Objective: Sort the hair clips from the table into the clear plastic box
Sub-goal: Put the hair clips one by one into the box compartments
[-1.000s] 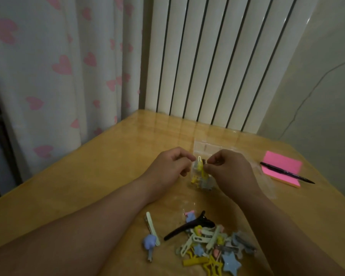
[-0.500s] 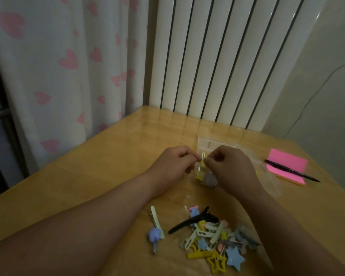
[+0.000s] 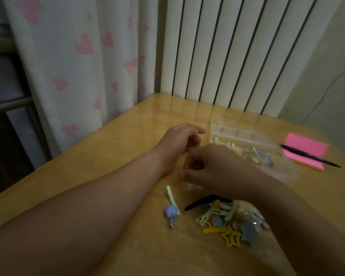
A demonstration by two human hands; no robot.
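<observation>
Head view showed the yellow clip gone from between the hands: half a second before, both were pinching it together just above the box, and now neither held anything that could be made out. The left hand sat loosely curled on the tabletop, fingers half bent and empty, just left of the box. The right hand had pulled back toward the person and hung over the near pile, its fingers bent in a loose, part-closed curl; it was blurred, so whether it pinched something small could not be told, though nothing showed in it.

The box lay open at the far right of the hands, with several clips already inside along its near side, yellow and blue among them. The released clip was probably one of those, which would mean one more item sorted.

Plenty remained. The pile of loose clips lay near the front edge on what looked like a crinkled clear bag, including a long black clip, a yellow star and a blue star. A pale green clip and a lilac clip lay apart to the left of the pile, touching each other. A pink pad with a pen across it sat beyond the box, no part of the job.

The right hand's place over the pile suggested the next pick-up was starting, with the black clip nearest its fingers.
</observation>
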